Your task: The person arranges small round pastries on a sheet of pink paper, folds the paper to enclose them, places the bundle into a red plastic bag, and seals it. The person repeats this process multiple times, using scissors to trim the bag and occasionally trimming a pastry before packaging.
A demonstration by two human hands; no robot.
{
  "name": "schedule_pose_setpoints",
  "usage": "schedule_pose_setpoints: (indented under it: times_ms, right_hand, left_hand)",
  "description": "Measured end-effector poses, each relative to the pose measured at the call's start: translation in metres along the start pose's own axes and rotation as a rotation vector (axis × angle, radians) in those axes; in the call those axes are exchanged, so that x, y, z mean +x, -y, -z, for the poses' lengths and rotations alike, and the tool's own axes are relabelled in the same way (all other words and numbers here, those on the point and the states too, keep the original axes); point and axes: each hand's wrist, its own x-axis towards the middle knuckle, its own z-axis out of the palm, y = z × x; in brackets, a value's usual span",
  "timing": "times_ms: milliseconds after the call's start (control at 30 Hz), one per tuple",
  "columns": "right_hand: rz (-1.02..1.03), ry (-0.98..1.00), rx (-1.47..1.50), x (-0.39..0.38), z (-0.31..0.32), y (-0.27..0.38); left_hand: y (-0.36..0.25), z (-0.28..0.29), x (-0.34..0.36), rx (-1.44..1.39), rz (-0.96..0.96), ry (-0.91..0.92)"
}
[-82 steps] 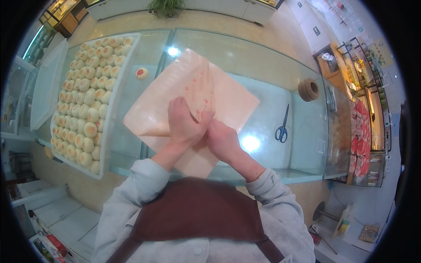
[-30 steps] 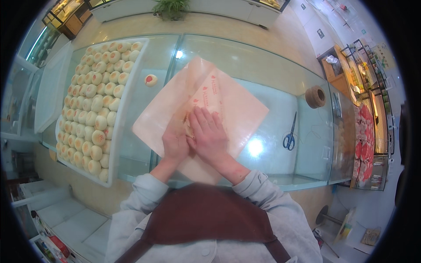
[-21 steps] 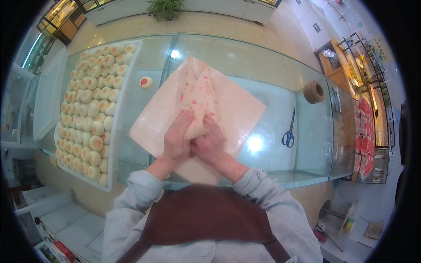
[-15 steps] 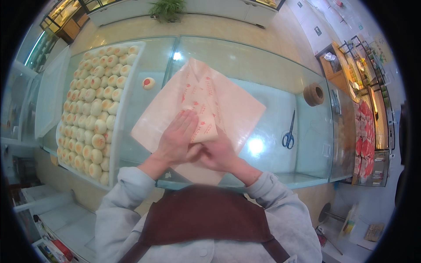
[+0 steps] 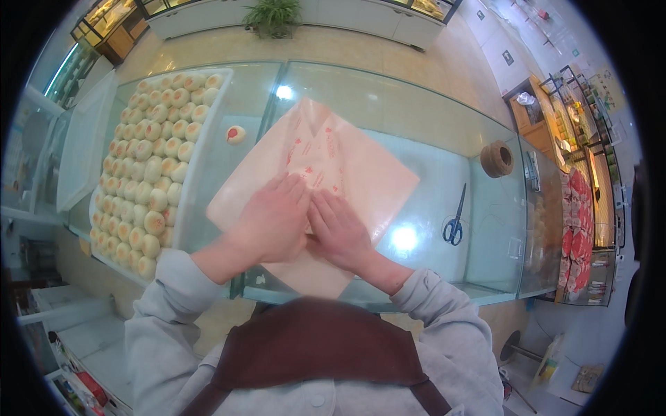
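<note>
A large sheet of pale pink wrapping paper (image 5: pixel 378 170) lies askew on the glass counter, one corner toward the far side. In its middle is a folded paper bundle (image 5: pixel 318 156) with red print. My left hand (image 5: pixel 274 218) grips the near part of the bundle from the left, fingers pointing forward over it. My right hand (image 5: pixel 338 225) closes on it from the right, fingers close together on top. The fingertips of both hands nearly meet. Both thumbs and whatever the paper encloses are hidden.
Left of the paper, a white tray (image 5: pixel 220 93) holds many round pastries. A single pastry with a red mark (image 5: pixel 236 134) sits beside it. To the right lie blue-handled scissors (image 5: pixel 454 223) and a brown roll of twine (image 5: pixel 497 159). Red-and-white packages (image 5: pixel 576 232) stand farther right.
My right hand has come up from under the near end of the bundle onto its top. My left hand has shifted slightly, and the bundle's raised near end now lies lower.
</note>
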Motion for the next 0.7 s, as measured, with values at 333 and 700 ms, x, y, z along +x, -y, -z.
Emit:
schedule_pose_setpoints:
  times_ms: [333,700]
  right_hand:
    - [0.021,-0.006,-0.056,0.011,0.007,-0.008]
    - [-0.274,0.367,0.298,0.077,0.034,-0.047]
  left_hand:
    - [0.078,-0.038,0.146,-0.397,-0.241,-0.147]
    - [0.101,-0.075,0.168,-0.114,-0.109,-0.289]
